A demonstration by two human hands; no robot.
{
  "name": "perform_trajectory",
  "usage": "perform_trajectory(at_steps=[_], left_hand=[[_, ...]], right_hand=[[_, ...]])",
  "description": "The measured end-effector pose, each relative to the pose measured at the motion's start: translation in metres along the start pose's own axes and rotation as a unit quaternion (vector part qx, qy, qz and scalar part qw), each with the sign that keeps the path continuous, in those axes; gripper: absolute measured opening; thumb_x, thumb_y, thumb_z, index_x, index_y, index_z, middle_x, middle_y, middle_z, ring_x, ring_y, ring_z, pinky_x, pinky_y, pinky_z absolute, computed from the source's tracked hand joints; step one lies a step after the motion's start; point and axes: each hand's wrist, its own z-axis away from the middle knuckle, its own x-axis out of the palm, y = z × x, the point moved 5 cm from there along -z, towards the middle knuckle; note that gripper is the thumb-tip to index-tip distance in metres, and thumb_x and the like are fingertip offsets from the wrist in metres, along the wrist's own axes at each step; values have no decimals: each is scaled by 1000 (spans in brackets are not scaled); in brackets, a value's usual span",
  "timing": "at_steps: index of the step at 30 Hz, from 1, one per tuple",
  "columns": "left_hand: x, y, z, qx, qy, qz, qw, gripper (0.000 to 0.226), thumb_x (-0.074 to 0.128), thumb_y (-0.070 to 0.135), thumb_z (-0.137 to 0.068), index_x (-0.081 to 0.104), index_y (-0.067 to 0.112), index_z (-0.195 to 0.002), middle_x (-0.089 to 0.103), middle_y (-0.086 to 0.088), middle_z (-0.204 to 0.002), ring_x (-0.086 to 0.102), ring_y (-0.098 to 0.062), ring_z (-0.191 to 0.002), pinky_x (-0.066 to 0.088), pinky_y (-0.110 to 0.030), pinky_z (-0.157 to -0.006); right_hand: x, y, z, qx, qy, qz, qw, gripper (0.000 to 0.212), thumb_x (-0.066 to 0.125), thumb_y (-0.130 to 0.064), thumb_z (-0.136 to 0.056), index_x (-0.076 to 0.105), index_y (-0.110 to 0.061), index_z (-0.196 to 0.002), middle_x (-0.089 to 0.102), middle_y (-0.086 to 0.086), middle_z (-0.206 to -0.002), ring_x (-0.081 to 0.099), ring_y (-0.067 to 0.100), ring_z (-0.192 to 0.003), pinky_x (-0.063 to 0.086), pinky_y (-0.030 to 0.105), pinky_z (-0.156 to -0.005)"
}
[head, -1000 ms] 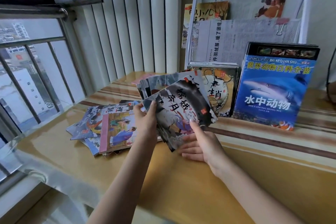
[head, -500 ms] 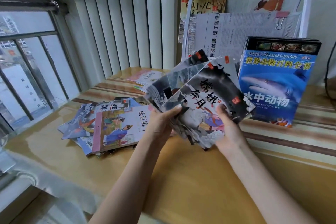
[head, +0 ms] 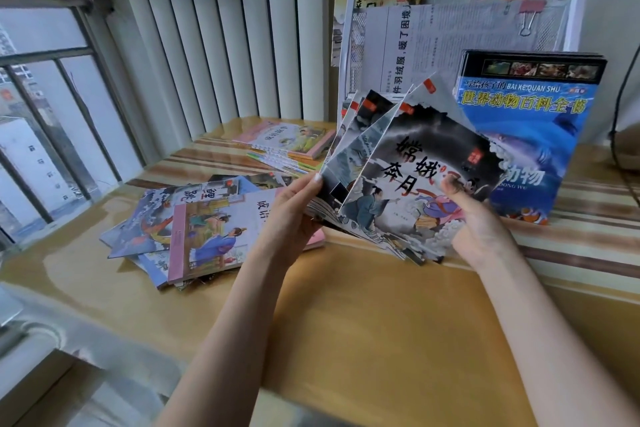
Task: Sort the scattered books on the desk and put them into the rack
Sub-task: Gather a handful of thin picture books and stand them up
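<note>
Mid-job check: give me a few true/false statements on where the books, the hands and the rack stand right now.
1. Both hands hold the fanned thin books. True: left hand, right hand.
2. The blue shark book lies flat on the desk. False: it stands upright in front of the rack.
3. A loose pile of books lies on the desk left of the hands. True.
4. The rack holds nothing. False: newspaper is in it.

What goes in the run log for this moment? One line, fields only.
phase: sorting | left hand: grips fanned thin books | right hand: grips same fan | fan: raised off desk | rack: fan not in
</note>
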Motion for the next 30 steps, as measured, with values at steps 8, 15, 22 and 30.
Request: perform_trajectory(at_steps=[8, 15, 22, 30], left_hand=[[1, -3, 5, -41, 8, -46, 998, 38, 50, 47, -90, 71, 18, -104, 71, -8, -99, 67, -26, -87, 55, -29, -63], [2, 0, 8, -33, 31, -95, 994, 41, 55, 49, -88, 71, 12, -98, 70, -18, -96, 66, -32, -83, 51, -36, -67], [2, 0, 10, -45, 49, -39, 997, 54, 50, 55, -89, 64, 12, -119, 63, -26, -118, 61, -43, -110, 42, -57, -102], [2, 6, 10, 6, -8, 21, 1000, 39, 52, 36, -90, 63, 13, -119, 66, -19, -116, 65, -34, -102, 55, -46, -86]], right_hand=[[3, -4, 5, -19, -32, -29, 999, 101, 89, -56, -6, 65, -23, -98, 64, 3, -122, 48, 26, -123, 26, 51, -110], [3, -2, 5, -20, -55, -24, 998, 84, 87, -60, -9, 72, -26, -84, 71, -7, -105, 49, 22, -121, 25, 49, -111], [0, -3, 4, -11, -56, -22, 998, 85, 88, -58, -6, 72, -24, -82, 72, -6, -98, 52, 22, -115, 29, 48, -108], [5, -5, 5, -32, -89, 3, 996, 70, 89, -42, -38, 62, -20, -99, 68, 4, -113, 56, 22, -117, 30, 46, -109]])
